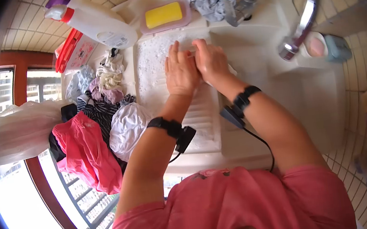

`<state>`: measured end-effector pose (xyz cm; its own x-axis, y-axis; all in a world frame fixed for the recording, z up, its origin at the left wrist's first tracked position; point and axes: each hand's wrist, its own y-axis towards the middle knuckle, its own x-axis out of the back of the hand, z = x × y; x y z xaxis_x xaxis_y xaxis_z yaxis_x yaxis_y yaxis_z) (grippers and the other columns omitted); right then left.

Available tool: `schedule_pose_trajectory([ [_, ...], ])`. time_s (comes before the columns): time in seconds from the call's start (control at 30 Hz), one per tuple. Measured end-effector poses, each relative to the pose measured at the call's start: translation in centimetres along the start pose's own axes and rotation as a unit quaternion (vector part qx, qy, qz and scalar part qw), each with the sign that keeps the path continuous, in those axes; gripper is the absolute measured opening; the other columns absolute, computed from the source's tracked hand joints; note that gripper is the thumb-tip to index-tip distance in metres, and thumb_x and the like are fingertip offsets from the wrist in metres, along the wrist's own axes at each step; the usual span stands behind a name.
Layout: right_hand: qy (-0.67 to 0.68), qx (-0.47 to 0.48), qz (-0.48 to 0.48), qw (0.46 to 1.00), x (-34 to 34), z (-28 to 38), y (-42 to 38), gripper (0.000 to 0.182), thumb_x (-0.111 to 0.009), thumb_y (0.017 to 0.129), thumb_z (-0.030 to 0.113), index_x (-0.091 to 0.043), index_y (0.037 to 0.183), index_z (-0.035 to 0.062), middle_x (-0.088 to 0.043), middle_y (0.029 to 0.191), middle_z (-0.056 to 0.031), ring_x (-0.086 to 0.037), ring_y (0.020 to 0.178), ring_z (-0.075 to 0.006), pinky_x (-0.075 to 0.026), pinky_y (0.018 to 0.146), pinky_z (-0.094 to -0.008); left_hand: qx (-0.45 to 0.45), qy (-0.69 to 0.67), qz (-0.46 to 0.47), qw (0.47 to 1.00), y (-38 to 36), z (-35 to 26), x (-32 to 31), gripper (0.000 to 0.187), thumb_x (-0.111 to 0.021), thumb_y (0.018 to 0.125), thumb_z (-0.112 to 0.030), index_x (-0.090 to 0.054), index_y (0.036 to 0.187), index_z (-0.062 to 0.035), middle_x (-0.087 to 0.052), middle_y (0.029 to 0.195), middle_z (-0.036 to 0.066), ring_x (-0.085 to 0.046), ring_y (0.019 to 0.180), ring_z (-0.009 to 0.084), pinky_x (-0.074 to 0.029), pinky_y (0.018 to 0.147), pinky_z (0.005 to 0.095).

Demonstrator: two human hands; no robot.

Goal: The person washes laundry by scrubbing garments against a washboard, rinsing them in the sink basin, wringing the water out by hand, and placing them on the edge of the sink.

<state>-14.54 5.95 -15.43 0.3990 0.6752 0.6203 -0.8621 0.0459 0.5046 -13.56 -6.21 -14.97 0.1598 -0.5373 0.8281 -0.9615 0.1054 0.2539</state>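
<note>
The sink (273, 64) is carrying a soapy ribbed washboard (192, 113). Near its far edge, the left hand (180, 72) and right hand (210, 61) are pressing flat together on a mostly hidden white cloth (231, 68). Palms are likely slipping on suds.

You have a single view, taken from the camera on your head, looking steeply down and forward over your own chest and forearms. The fisheye lens bends the scene into a round frame with dark corners. It sits close: your left hand (182, 74) and right hand (210, 61) fall near the centre, over the ribbed washboard (201, 112). The tap (301, 24) lies at the far upper right, and the window (24, 198) curves along the left edge.
</note>
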Motion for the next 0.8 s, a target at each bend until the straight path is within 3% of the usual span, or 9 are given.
schedule_pose_trajectory([
  [0.07,0.028,-0.003,-0.035,0.999,0.1,-0.3,0.0,0.015,-0.055,0.093,0.014,-0.06,0.106,0.0081,-0.066,0.075,-0.013,-0.064,0.074,-0.0367,-0.048,0.073,-0.0499,0.041,-0.022,-0.005,0.999,-0.6,-0.6,0.5,0.027,-0.058,0.093,-0.026,-0.06,0.112,-0.0063,-0.046,0.148,0.019,-0.042,0.138,0.0365,-0.033,0.113,0.0507],
  [0.17,0.067,-0.064,-0.036,0.995,1.6,-2.9,-2.4,0.019,-0.056,0.096,0.019,-0.061,0.11,0.008,-0.068,0.087,-0.012,-0.065,0.081,-0.034,-0.05,0.078,-0.0462,-0.117,0.026,0.012,0.993,-3.1,-0.1,2.0,0.028,-0.061,0.092,-0.025,-0.063,0.112,-0.0059,-0.05,0.144,0.019,-0.046,0.134,0.038,-0.036,0.111,0.0499],
  [0.23,0.252,-0.251,0.135,0.925,3.0,-6.9,-5.6,0.024,-0.054,0.099,0.023,-0.062,0.116,0.0089,-0.071,0.096,-0.0096,-0.067,0.092,-0.0268,-0.051,0.081,-0.0407,-0.203,-0.067,0.044,0.976,-5.5,-1.0,3.9,0.031,-0.065,0.09,-0.017,-0.064,0.118,-0.0037,-0.064,0.123,0.02,-0.059,0.114,0.0405,-0.048,0.097,0.0451],
  [0.27,0.385,-0.297,0.233,0.842,1.3,-11.5,-8.0,0.031,-0.051,0.1,0.026,-0.062,0.126,0.0108,-0.07,0.109,-0.0069,-0.064,0.108,-0.0204,-0.048,0.092,-0.0339,-0.129,-0.091,0.081,0.984,-6.3,-1.5,4.6,0.027,-0.063,0.091,-0.014,-0.065,0.115,-0.0021,-0.066,0.116,0.019,-0.063,0.106,0.0374,-0.051,0.092,0.04],
  [0.43,0.41,-0.338,0.39,0.752,13.0,-7.4,-8.4,0.044,-0.051,0.097,0.034,-0.059,0.136,0.0145,-0.061,0.127,-0.0047,-0.051,0.123,-0.0198,-0.024,0.114,-0.0363,-0.08,-0.182,0.094,0.976,-7.7,-7.9,5.1,0.021,-0.058,0.097,-0.014,-0.064,0.113,-0.0013,-0.069,0.102,0.015,-0.067,0.091,0.0335,-0.053,0.08,0.0387],
  [0.5,0.404,-0.412,0.407,0.708,15.9,-7.1,-8.8,0.048,-0.052,0.096,0.041,-0.06,0.133,0.0109,-0.06,0.128,-0.0045,-0.049,0.126,-0.0215,-0.02,0.114,-0.036,0.15,-0.505,0.138,0.839,-7.9,-10.0,4.5,0.022,-0.054,0.102,-0.017,-0.064,0.114,-0.0016,-0.069,0.099,0.01,-0.068,0.088,0.0215,-0.055,0.073,0.0347],
  [0.63,0.463,-0.401,0.372,0.698,21.0,-9.5,-9.7,0.036,-0.057,0.095,0.038,-0.063,0.118,0.0108,-0.06,0.114,-0.0012,-0.052,0.107,-0.0154,-0.033,0.103,-0.0317,0.225,-0.622,0.118,0.741,-6.9,-14.9,6.5,0.023,-0.052,0.104,-0.02,-0.063,0.116,-0.0035,-0.067,0.092,0.004,-0.065,0.073,0.0118,-0.058,0.064,0.0284],
  [0.7,0.37,-0.372,0.385,0.759,23.9,-10.3,-9.4,0.035,-0.063,0.093,0.037,-0.063,0.112,0.0081,-0.061,0.109,-0.0023,-0.053,0.099,-0.0142,-0.041,0.092,-0.031,0.211,-0.619,0.115,0.748,-6.7,-15.2,5.8,0.023,-0.051,0.104,-0.021,-0.063,0.113,-0.0038,-0.065,0.087,0.004,-0.063,0.07,0.0126,-0.058,0.06,0.0294],
  [0.8,0.254,-0.357,0.353,0.827,26.7,-11.6,-9.0,0.034,-0.067,0.093,0.033,-0.062,0.11,0.0041,-0.061,0.104,-0.0024,-0.054,0.093,-0.0121,-0.046,0.082,-0.0313,0.211,-0.412,0.202,0.863,-7.1,-14.2,4.4,0.032,-0.048,0.102,-0.034,-0.058,0.107,-0.0041,-0.062,0.086,0.007,-0.058,0.061,0.0143,-0.05,0.048,0.033],
])
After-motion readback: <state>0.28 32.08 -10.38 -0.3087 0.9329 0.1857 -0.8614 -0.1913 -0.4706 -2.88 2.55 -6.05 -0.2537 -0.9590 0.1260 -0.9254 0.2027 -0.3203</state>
